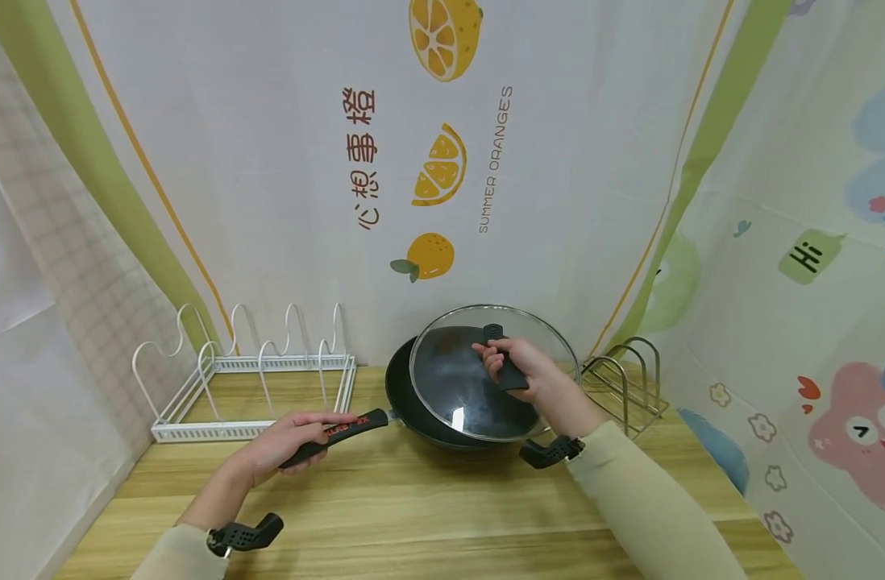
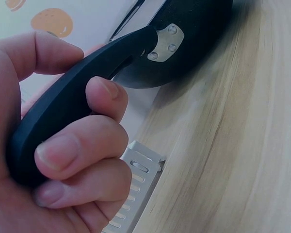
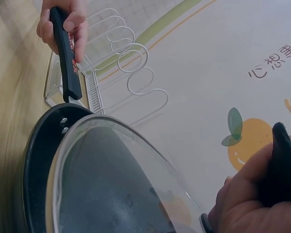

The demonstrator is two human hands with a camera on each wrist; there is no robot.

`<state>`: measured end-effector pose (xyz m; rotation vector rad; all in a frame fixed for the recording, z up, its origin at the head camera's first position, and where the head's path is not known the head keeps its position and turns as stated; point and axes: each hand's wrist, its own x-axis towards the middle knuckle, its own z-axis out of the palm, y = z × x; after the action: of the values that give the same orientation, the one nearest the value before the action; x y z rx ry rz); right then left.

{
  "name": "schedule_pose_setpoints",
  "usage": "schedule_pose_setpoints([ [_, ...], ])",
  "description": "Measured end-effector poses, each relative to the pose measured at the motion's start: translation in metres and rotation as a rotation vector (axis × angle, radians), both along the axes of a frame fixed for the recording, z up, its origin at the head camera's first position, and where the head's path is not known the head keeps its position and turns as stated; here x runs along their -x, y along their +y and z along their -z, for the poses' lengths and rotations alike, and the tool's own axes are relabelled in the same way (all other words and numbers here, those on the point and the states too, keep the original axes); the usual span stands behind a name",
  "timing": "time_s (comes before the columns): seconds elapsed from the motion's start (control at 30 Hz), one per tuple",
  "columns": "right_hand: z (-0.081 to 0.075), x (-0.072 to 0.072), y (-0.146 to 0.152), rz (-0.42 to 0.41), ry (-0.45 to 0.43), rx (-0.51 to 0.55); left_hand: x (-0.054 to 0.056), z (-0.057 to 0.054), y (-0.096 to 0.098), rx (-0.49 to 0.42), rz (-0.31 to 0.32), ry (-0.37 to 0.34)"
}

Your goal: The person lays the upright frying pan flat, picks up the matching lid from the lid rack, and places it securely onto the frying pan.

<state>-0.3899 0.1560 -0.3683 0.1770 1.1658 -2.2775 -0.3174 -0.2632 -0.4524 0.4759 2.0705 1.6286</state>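
Observation:
A black wok (image 1: 400, 387) with a long black handle (image 1: 355, 428) sits toward the back of the wooden table. My left hand (image 1: 292, 443) grips that handle, fingers curled round it in the left wrist view. Over the wok is a clear glass lid (image 1: 442, 379) with a metal rim, tilted and shifted right so the wok's left inside shows. My right hand (image 1: 518, 366) holds the lid by its black knob (image 1: 511, 374). In the right wrist view, a gap shows between the lid (image 3: 111, 179) and the wok rim (image 3: 34, 145).
A white wire rack (image 1: 261, 432) stands at the back left, close to the left hand. Behind the right forearm is a metal wire rack (image 1: 634, 387). A curtain printed with oranges (image 1: 305, 161) hangs behind the wooden table (image 1: 413, 515).

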Motion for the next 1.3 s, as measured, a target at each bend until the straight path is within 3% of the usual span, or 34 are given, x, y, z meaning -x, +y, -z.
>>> schedule_pose_setpoints([
  [1.3,0.013,0.007,-0.039,0.01,-0.047,0.048,0.002,0.002,-0.001,-0.014,0.009,0.001],
])
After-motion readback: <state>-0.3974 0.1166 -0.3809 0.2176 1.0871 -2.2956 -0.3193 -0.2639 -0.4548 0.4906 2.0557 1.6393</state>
